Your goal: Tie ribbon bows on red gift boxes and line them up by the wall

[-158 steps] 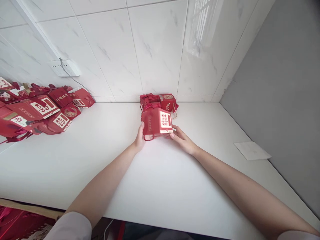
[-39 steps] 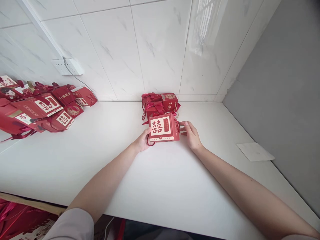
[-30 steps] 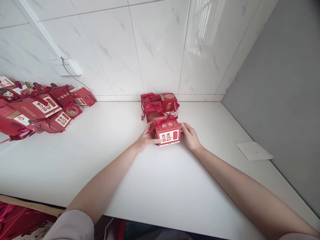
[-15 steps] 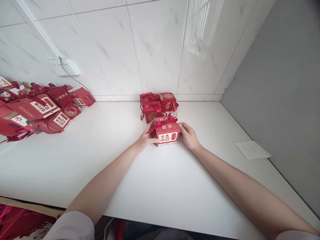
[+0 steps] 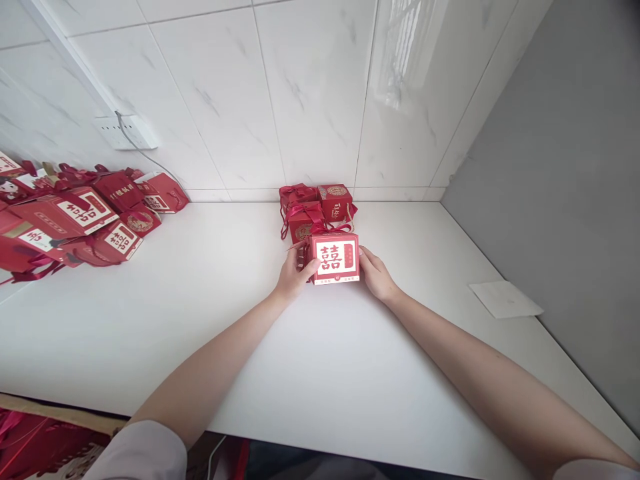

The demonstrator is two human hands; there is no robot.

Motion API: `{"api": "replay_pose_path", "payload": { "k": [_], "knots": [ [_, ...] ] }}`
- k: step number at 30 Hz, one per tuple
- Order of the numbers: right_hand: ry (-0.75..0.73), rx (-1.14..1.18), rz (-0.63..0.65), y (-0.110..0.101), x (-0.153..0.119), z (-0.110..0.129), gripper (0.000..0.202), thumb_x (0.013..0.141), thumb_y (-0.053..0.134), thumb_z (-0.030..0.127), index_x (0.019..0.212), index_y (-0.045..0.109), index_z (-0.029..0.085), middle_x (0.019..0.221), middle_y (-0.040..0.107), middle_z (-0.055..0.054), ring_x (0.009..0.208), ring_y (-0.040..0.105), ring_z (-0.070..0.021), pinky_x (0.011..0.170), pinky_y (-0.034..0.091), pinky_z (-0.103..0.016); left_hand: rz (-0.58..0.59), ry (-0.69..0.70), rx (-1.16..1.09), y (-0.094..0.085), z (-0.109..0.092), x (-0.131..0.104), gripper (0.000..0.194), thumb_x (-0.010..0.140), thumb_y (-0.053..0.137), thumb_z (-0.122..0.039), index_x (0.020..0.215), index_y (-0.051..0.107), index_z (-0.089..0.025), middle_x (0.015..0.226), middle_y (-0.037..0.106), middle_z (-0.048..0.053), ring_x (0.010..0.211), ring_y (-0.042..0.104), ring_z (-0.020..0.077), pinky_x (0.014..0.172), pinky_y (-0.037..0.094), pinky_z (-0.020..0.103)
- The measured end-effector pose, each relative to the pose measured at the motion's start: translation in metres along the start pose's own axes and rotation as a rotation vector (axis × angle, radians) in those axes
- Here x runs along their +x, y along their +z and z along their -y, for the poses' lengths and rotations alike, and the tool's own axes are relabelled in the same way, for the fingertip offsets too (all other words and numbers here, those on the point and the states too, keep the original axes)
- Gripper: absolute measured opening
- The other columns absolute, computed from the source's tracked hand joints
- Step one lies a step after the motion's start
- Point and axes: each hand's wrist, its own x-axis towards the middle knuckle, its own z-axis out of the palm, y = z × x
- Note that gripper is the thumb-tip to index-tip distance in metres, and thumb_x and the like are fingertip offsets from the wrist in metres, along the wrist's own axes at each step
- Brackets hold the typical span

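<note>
Between my two hands is a red gift box with a white label, tilted so that its labelled side faces me and its ribbon bow points to the back. My left hand grips its left end, thumb on the front face and fingers behind. On the right end lies my right hand, its fingers closed against the side and partly hidden. Just behind stand a ribboned red box, a second ribboned box and a red box with a gold round pattern.
A heap of red gift boxes with ribbons lies on the left of the white table. A white paper rests by the grey panel at right. A cable runs from the wall socket. Red bags sit below the front edge.
The gift box has tipped backward: its top with the bow has turned away, and the labelled front now faces me more fully. My left hand has shifted slightly up and right with it.
</note>
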Motion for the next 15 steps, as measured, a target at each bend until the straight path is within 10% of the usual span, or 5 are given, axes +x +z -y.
{"api": "replay_pose_path", "payload": {
  "k": [15],
  "knots": [
    [-0.039,0.020,0.036,0.002,-0.001,-0.005,0.054,0.097,0.028,0.063,0.123,0.059,0.026,0.122,0.066,-0.002,0.111,0.059,-0.0232,0.102,0.041,-0.041,-0.116,0.052,0.147,0.005,-0.008,-0.006,0.068,0.073,0.072,-0.051,0.130,0.047,-0.023,0.114,0.061,0.010,0.096,0.061,0.0241,0.073,0.050,0.033]
  ]
}}
